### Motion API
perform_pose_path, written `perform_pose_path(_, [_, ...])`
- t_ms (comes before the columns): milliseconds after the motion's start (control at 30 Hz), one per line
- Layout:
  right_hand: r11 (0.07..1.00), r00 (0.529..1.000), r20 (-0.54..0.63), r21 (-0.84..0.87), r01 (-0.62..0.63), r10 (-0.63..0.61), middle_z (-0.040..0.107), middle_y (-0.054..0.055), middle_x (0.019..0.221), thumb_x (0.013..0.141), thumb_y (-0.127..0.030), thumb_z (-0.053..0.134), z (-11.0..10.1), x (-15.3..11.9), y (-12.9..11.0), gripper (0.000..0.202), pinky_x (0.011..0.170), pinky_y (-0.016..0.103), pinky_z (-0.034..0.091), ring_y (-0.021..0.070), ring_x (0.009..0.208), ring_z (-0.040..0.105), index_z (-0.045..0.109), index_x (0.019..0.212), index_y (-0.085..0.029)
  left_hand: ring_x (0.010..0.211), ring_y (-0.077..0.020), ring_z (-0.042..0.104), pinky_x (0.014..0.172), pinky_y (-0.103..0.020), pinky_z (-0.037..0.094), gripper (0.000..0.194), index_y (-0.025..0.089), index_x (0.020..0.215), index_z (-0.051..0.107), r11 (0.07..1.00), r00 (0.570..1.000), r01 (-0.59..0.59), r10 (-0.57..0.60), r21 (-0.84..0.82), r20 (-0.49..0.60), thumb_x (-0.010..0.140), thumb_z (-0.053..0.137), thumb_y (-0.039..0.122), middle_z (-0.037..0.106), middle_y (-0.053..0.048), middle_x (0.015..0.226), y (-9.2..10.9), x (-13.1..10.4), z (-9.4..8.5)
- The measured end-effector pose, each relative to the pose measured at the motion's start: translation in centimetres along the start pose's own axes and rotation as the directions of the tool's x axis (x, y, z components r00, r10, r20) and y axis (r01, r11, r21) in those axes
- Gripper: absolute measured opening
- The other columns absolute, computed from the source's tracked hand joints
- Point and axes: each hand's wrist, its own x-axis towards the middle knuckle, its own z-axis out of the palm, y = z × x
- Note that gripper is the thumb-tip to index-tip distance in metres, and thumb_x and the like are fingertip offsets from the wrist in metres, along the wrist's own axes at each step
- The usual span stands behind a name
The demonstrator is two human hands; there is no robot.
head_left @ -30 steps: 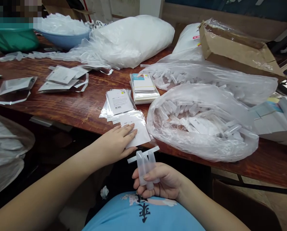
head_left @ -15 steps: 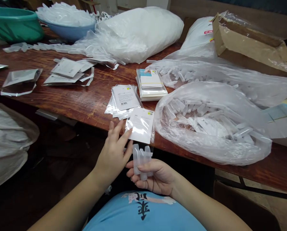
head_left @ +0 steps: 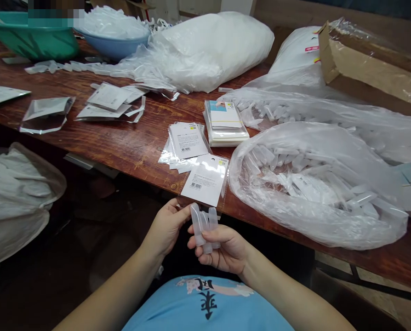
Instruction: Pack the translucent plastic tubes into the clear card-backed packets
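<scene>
My right hand (head_left: pixel 222 250) is closed round several short translucent plastic tubes (head_left: pixel 205 227), held upright in a bunch below the table edge. Close beside them, my left hand (head_left: pixel 166 225) has its thumb and fingers pinched at the near edge of a clear plastic bag (head_left: pixel 223 191). A white printed card (head_left: pixel 205 180) with a barcode lies in that bag at the table's front edge. Just behind it, more bagged cards (head_left: pixel 188 140) overlap in a loose pile. A neat stack of packets (head_left: pixel 226 122) stands to their right.
An open clear bag of tubes (head_left: pixel 316 184) lies on the right of the wooden table (head_left: pixel 129 151), another (head_left: pixel 295 108) behind it. Filled packets (head_left: pixel 109 99) lie left. A green basin (head_left: pixel 29 41), blue basin (head_left: pixel 122 46), white sack (head_left: pixel 212 50) and cardboard box (head_left: pixel 374 64) stand behind.
My left hand has drawn back from over the card, and its spread fingers have closed at the bag's near edge. My right hand still holds the tubes. The view has shifted slightly left.
</scene>
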Motion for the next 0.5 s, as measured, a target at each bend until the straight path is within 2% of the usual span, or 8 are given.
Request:
perform_pose_path(100, [1.000, 1.000, -0.004, -0.007, 0.004, -0.004, 0.068, 0.009, 0.082, 0.073, -0.016, 0.061, 0.1, -0.2, 0.0, 0.031, 0.060, 0.019, 0.053, 0.0115, 0.067, 0.065, 0.057, 0.101, -0.004, 0.068, -0.0112, 0.062, 0.070, -0.024, 0.050, 0.019, 0.018, 0.079, 0.057, 0.997, 0.998, 0.045, -0.043, -0.066, 0.042, 0.066, 0.068, 0.026, 0.065, 0.001, 0.075, 0.3, 0.2, -0.3])
perform_pose_path(167, [1.000, 1.000, 0.019, -0.001, -0.022, 0.022, 0.068, 0.010, 0.083, 0.071, -0.017, 0.061, 0.2, -0.3, 0.0, 0.034, 0.060, 0.020, 0.054, 0.0130, 0.067, 0.066, 0.057, 0.101, -0.002, 0.072, -0.0143, 0.063, 0.072, -0.027, 0.050, 0.021, 0.017, 0.081, 0.061, 0.994, 0.989, 0.093, -0.085, -0.060, 0.118, 0.063, 0.071, 0.022, 0.068, -0.001, 0.078, 0.6, 0.0, -0.5])
perform_pose_path(267, [0.995, 0.991, 0.088, 0.029, -0.099, 0.096, 0.068, 0.012, 0.082, 0.070, -0.020, 0.061, 0.0, -0.6, 0.1, 0.037, 0.060, 0.020, 0.055, 0.0143, 0.068, 0.066, 0.057, 0.102, 0.000, 0.079, -0.0197, 0.064, 0.077, -0.031, 0.050, 0.021, 0.016, 0.085, 0.066, 0.990, 0.958, 0.139, -0.143, 0.033, 0.249, 0.064, 0.069, 0.021, 0.070, -0.006, 0.086, 1.2, -0.6, -0.8])
perform_pose_path(333, [0.990, 0.986, 0.111, 0.053, -0.128, 0.122, 0.068, 0.012, 0.083, 0.071, -0.020, 0.061, -0.2, -0.9, 0.2, 0.038, 0.060, 0.020, 0.055, 0.0142, 0.069, 0.066, 0.057, 0.102, 0.000, 0.083, -0.0212, 0.064, 0.080, -0.031, 0.049, 0.020, 0.017, 0.085, 0.068, 0.987, 0.941, 0.127, -0.152, 0.101, 0.302, 0.066, 0.068, 0.022, 0.070, -0.006, 0.088, 1.7, -0.9, -0.8])
perform_pose_path(500, [0.994, 0.996, 0.044, 0.078, -0.083, 0.079, 0.068, 0.012, 0.083, 0.073, -0.017, 0.060, -0.3, -2.1, 0.6, 0.036, 0.059, 0.018, 0.055, 0.0131, 0.067, 0.067, 0.056, 0.103, 0.000, 0.091, -0.0225, 0.062, 0.082, -0.031, 0.048, 0.025, 0.017, 0.093, 0.066, 0.988, 0.923, 0.124, -0.148, 0.089, 0.355, 0.069, 0.065, 0.022, 0.069, -0.006, 0.095, 2.1, -1.3, 0.0])
